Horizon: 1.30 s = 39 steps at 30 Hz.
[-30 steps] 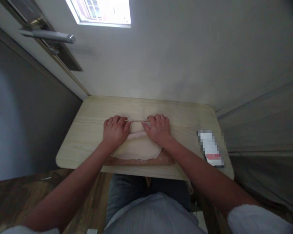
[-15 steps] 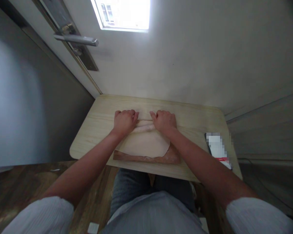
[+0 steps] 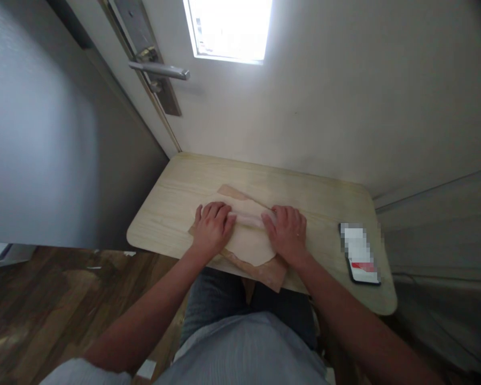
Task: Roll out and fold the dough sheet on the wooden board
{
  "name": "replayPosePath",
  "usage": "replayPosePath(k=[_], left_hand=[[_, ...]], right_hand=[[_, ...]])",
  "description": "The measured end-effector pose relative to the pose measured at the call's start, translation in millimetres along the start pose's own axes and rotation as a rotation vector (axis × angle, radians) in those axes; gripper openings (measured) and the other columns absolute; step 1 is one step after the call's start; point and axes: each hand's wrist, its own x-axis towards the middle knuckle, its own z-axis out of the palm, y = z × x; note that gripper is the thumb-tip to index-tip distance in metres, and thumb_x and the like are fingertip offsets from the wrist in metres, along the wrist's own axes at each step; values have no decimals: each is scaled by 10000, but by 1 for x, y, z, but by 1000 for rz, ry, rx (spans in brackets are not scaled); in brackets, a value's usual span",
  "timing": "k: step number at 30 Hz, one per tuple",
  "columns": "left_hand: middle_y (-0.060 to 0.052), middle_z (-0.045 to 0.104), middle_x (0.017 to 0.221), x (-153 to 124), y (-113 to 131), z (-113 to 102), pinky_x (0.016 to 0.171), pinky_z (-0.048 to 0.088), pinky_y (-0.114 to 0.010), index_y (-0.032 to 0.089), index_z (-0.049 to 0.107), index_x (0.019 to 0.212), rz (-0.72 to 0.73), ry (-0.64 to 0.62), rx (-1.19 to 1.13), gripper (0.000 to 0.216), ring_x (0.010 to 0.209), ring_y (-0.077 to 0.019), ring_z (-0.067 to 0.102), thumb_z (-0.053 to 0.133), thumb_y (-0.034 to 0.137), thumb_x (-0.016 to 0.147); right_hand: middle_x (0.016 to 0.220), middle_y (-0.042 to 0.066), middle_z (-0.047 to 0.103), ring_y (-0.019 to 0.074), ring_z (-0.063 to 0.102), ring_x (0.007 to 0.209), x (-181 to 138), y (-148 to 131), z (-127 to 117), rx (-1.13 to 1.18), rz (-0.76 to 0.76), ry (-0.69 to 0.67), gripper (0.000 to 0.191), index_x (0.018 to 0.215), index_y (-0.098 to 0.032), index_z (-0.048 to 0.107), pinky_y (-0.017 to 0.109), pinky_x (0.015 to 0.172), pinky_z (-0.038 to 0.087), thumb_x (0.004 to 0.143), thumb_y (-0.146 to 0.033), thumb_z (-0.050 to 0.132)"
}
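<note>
left hand [image 3: 212, 229] fingers flat on dough roll [image 3: 248, 218] | right hand [image 3: 287, 235] likewise, not gripping

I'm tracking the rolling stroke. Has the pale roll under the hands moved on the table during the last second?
Yes. The pale roll has come toward the person, closer to the table's near edge; bare brown sheet now shows beyond it.

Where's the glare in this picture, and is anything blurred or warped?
Head view: the window in the door is blown out white, no detail; the phone on the table is pixelated over; the wide lens bows the table's edges and the door's edge; the left hand, right hand and dough are softly lit and fairly sharp.
</note>
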Motion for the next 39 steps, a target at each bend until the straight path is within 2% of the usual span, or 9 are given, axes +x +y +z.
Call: replayPosePath(k=[4, 9, 14, 18, 21, 24, 30, 34, 39], left_hand=[[-101, 656, 1223, 1, -4, -3, 1124, 310, -507, 220, 656, 1171, 105, -55, -56, 405, 1194, -299, 537, 581, 536, 929], [-88, 670, 1108, -4, -11, -4, 1052, 386, -472, 214, 668, 1106, 192, -100, -95, 321, 1085, -284, 561, 618, 475, 926], [-90, 659, 1099, -3, -17, -4, 1008, 415, -461, 225, 666, 1105, 208, -113, -126, 334, 1080, -290, 557, 626, 499, 918], [-104, 666, 1081, -2, -16, -7, 1000, 418, -472, 206, 656, 1077, 137, -104, -61, 369, 1069, -302, 572, 606, 534, 915], [-144, 643, 1257, -4, -9, -8, 1094, 342, -536, 187, 610, 1208, 72, -60, -15, 500, 1216, -334, 534, 573, 590, 915], [-144, 525, 1482, -3, -2, -4, 1174, 217, -594, 200, 490, 1414, 40, -48, 23, 550, 1399, -338, 412, 469, 540, 981], [-112, 439, 1571, 28, 0, 9, 1176, 187, -628, 239, 466, 1472, -3, -53, 77, 519, 1468, -352, 326, 377, 480, 1021], [-118, 476, 1542, 54, -5, 12, 1154, 224, -633, 237, 503, 1446, 7, -82, 75, 511, 1434, -355, 365, 341, 485, 1029], [-111, 555, 1459, 73, -9, 14, 1103, 305, -597, 245, 563, 1376, 40, -92, 104, 485, 1344, -335, 455, 290, 473, 1048]], right_hand=[[1097, 127, 649, 262, 532, 1030, -10, -2, 0, 39, 19, -15, 430, 1114, -172, 623, 365, 888, 340, 1010, -533, 414], [1097, 124, 647, 268, 534, 1028, -18, -4, -6, 18, 33, -17, 431, 1124, -177, 620, 378, 897, 337, 1006, -544, 427], [1172, 136, 650, 287, 516, 1106, -7, -15, -9, 23, -7, -22, 379, 1171, -185, 624, 418, 981, 304, 986, -487, 487], [1197, 140, 655, 299, 515, 1125, 10, -25, -4, 14, 18, -2, 377, 1189, -183, 622, 460, 1025, 268, 992, -468, 474], [1199, 153, 658, 307, 517, 1120, 12, -30, -2, 4, 35, 17, 397, 1196, -176, 615, 481, 1035, 257, 1010, -475, 432], [1232, 153, 651, 314, 504, 1151, 6, -35, -1, 5, 7, 11, 403, 1207, -183, 611, 500, 1060, 239, 1018, -480, 415], [1291, 166, 631, 330, 485, 1192, 20, -37, 7, -13, 1, 5, 452, 1273, -174, 603, 539, 1073, 219, 1021, -489, 397], [1231, 158, 657, 323, 511, 1140, 43, -36, 13, -37, 19, -6, 476, 1269, -176, 618, 519, 1037, 260, 1019, -507, 384], [1128, 165, 686, 322, 558, 1083, 62, -37, 12, -85, 60, -102, 502, 1130, -172, 683, 453, 913, 364, 1025, -523, 340]])
